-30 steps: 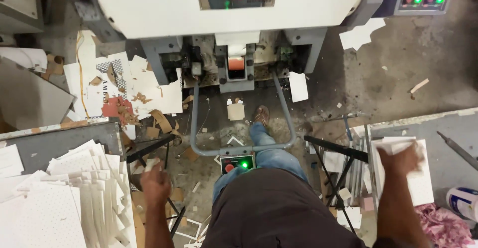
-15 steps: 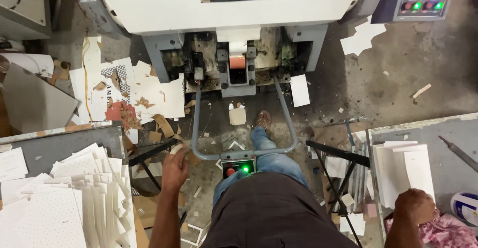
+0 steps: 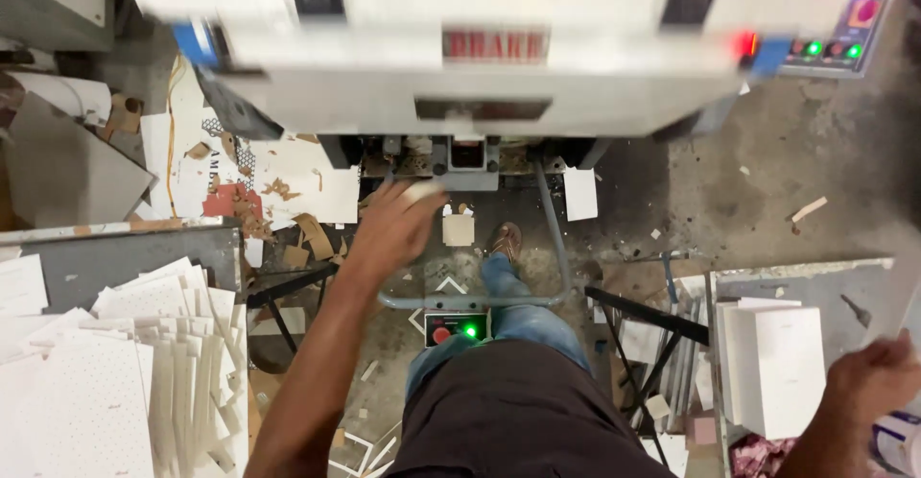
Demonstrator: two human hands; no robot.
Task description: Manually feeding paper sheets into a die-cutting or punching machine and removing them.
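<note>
My left hand (image 3: 398, 224) reaches forward and low toward the opening (image 3: 467, 156) under the white and grey machine (image 3: 480, 65). It is blurred; a small pale bit shows at its fingertips, and I cannot tell whether it is held. My right hand (image 3: 873, 377) sits at the lower right with curled fingers, just right of a stack of white cards (image 3: 777, 368) on a grey table. Nothing shows in that hand.
A heap of white dotted card pieces (image 3: 115, 363) lies on the left table. A metal pedal frame (image 3: 470, 300) and a small box with a red button and green light (image 3: 456, 329) sit before my sandalled foot (image 3: 506, 240). Cardboard scraps (image 3: 269, 190) litter the floor. A control panel (image 3: 835, 27) is top right.
My left hand rose from beside the left card heap and moved forward to the machine's opening. My right hand shifted around the right table's card stack. The view moved closer to the machine.
</note>
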